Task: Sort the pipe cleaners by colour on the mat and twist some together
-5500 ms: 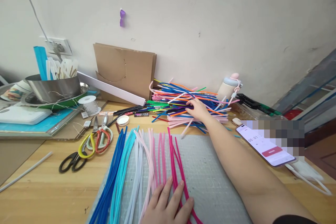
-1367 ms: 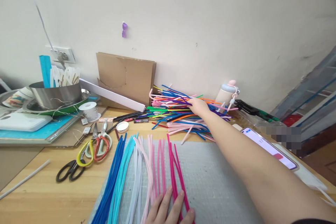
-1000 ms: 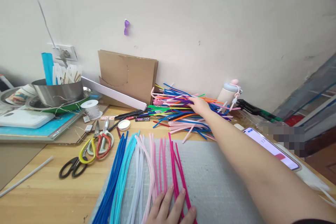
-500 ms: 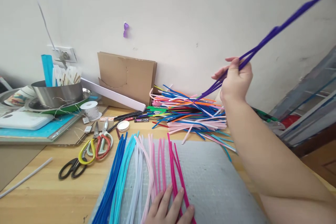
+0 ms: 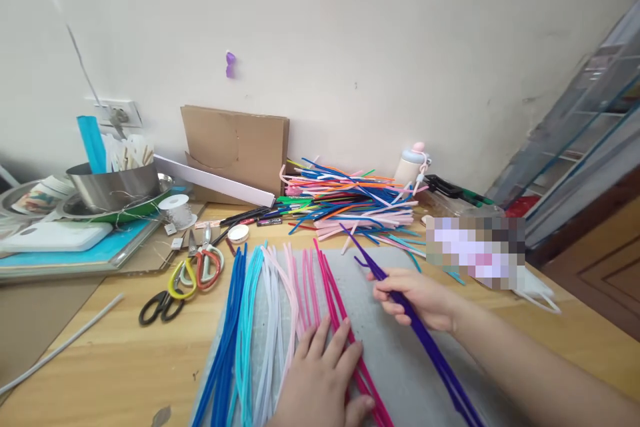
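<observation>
My right hand (image 5: 419, 297) is closed on a few purple pipe cleaners (image 5: 440, 363), holding them low over the grey cutting mat (image 5: 400, 360), right of the sorted rows. My left hand (image 5: 320, 380) lies flat with fingers spread on the hot pink pipe cleaners (image 5: 334, 293) and pale pink ones (image 5: 290, 280). White (image 5: 270, 320), light blue (image 5: 246, 320) and dark blue pipe cleaners (image 5: 227, 327) lie in rows further left on the mat. A mixed pile of coloured pipe cleaners (image 5: 350, 203) sits by the wall behind the mat.
Scissors (image 5: 163, 300) and more scissors (image 5: 203, 263) lie left of the mat. A metal pan (image 5: 115, 187), thread spool (image 5: 177, 210), cardboard (image 5: 235, 147) and markers (image 5: 250, 217) stand at the back left. A small bottle (image 5: 413, 163) and a phone (image 5: 475, 250) are at the right.
My right hand pulled purple pipe cleaners out of the mixed pile, lifted them high, then brought them down onto the mat beside the pink rows. My left hand stayed on the pink ones.
</observation>
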{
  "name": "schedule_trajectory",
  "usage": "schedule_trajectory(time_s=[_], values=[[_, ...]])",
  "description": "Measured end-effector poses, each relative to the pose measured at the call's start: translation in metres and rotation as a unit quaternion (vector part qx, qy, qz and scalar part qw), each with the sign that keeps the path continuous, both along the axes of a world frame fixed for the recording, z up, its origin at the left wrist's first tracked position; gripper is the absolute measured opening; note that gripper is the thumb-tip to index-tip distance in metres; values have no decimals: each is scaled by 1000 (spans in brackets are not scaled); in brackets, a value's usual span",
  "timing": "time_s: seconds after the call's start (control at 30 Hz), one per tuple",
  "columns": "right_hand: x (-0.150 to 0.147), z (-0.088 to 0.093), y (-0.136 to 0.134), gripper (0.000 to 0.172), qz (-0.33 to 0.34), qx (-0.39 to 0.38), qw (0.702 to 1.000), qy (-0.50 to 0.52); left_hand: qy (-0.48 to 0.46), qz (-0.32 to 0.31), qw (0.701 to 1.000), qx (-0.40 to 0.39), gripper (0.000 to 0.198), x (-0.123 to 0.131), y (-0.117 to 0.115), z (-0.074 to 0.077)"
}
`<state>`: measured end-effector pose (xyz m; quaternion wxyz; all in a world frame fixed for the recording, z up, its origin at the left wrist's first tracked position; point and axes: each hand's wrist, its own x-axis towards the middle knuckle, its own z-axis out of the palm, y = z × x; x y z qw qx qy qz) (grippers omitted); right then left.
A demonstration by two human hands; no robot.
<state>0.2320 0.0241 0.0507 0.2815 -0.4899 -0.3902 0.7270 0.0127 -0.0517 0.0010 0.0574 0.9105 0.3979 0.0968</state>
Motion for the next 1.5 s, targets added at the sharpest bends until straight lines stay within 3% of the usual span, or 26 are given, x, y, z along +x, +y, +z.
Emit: schedule_trajectory(time_s=[0.13,0.23,0.33,0.43,0.53,0.7,0.77,0.83,0.9,1.0,1.13,1.23,1.3,1.4,1.5], values=[[-5,-34,-18,64,-48,94,990,-96,-13,35,998,-56,55,4,-9,12],[-4,-45,-22,79,-49,230,942,-239,-18,40,997,-58,55,4,-11,10],[-5,-49,-31,73,-6,378,855,-354,-23,36,998,-56,55,3,-11,6],[-12,-54,-43,59,87,443,781,-431,-29,35,997,-56,55,3,-12,4],[-19,-61,-51,52,157,442,744,-475,-33,33,997,-54,55,2,-13,4],[-21,-68,-42,50,175,450,726,-490,-40,36,996,-67,56,2,-14,7],[-17,-63,-27,46,140,485,723,-472,-43,39,995,-80,57,2,-13,8],[-11,-53,-4,40,64,534,709,-456,-46,41,994,-95,58,2,-13,9],[-4,-41,27,35,-3,564,690,-454,-49,43,992,-109,60,1,-12,8],[8,-25,84,34,-41,580,670,-462,-51,44,989,-129,60,1,-12,6],[13,-16,150,31,9,576,661,-481,-50,39,985,-160,62,-1,-9,6],[12,-16,189,17,72,555,662,-498,-40,26,982,-182,62,-1,-4,8],[12,-14,212,18,94,538,665,-510,-31,15,982,-184,63,-1,1,7],[15,-8,243,26,98,517,670,-525,-11,-4,987,-162,62,-2,9,-3],[21,2,265,28,93,501,671,-539,0,-34,996,-83,56,-6,14,-22]])
